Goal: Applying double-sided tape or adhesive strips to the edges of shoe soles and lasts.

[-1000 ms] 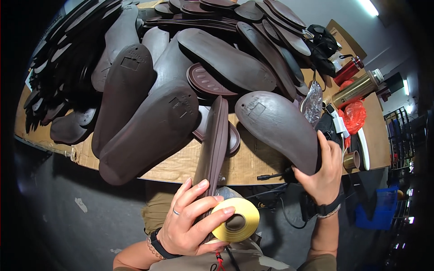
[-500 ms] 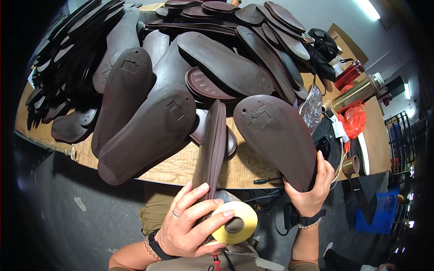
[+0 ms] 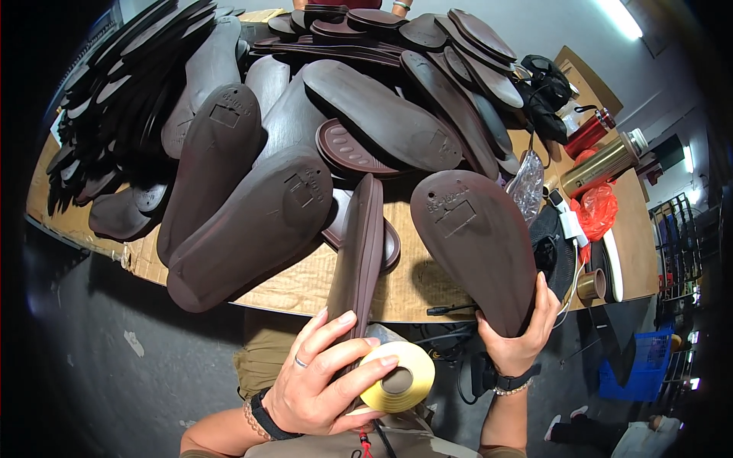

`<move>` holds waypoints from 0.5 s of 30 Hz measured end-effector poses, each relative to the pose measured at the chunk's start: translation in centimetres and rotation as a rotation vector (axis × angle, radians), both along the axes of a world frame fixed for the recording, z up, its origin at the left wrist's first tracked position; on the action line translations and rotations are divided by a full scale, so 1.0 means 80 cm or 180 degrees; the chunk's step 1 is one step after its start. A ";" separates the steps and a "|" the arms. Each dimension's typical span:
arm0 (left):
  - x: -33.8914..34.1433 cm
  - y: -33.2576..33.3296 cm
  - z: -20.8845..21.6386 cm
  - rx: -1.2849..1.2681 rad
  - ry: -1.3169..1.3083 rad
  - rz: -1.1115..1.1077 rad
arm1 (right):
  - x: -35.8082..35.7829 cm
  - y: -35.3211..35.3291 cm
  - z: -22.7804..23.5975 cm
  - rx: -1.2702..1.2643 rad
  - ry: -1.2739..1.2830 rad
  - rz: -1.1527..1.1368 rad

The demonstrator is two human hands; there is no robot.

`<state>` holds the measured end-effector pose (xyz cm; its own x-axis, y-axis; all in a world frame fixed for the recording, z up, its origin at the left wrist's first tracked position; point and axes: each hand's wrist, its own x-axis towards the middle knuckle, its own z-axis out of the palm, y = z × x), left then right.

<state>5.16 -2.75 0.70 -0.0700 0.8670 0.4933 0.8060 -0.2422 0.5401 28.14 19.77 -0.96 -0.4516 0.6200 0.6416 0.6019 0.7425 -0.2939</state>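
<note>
My left hand [image 3: 328,374] is closed around dark brown shoe soles [image 3: 359,259], stacked face to face and seen edge-on. The same hand also grips a yellow roll of tape [image 3: 418,374] with a hollow core, its fingers lying over the side of the roll. In my right hand [image 3: 521,328] is a single dark brown shoe sole [image 3: 477,244], pinched at its lower end and held tilted up. A stamped rectangle, some raised marks and a small hole show near this sole's top. Both hands are at the table's near edge.
Many loose soles [image 3: 252,229] lie heaped across the cardboard-covered table [image 3: 290,286], with a dense stack [image 3: 114,99] at the far left. On the right are flasks [image 3: 599,164], a red plastic bag [image 3: 595,210], cables and a brown tape roll [image 3: 590,285]. A blue crate [image 3: 637,366] stands beyond.
The sole in my right hand has swung more upright, its top moving right and slightly down. My left hand keeps its hold. Another person's arms now show at the table's far side.
</note>
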 end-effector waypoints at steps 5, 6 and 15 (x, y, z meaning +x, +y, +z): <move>0.003 0.001 0.004 -0.0051 0.0108 0.0011 | -0.005 -0.002 0.017 -0.0086 -0.0428 0.0001; 0.005 0.005 0.005 -0.0069 0.0104 -0.0015 | -0.007 -0.003 0.025 -0.0222 -0.0725 -0.0051; 0.046 0.051 0.008 0.0204 -0.0222 0.0184 | -0.036 -0.082 0.022 -0.2999 0.0670 0.1809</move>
<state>8.88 1.36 1.30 -0.1552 0.8274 0.5398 0.7806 -0.2322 0.5803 25.23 13.18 0.81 -0.7616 0.6365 0.1216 0.1182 0.3209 -0.9397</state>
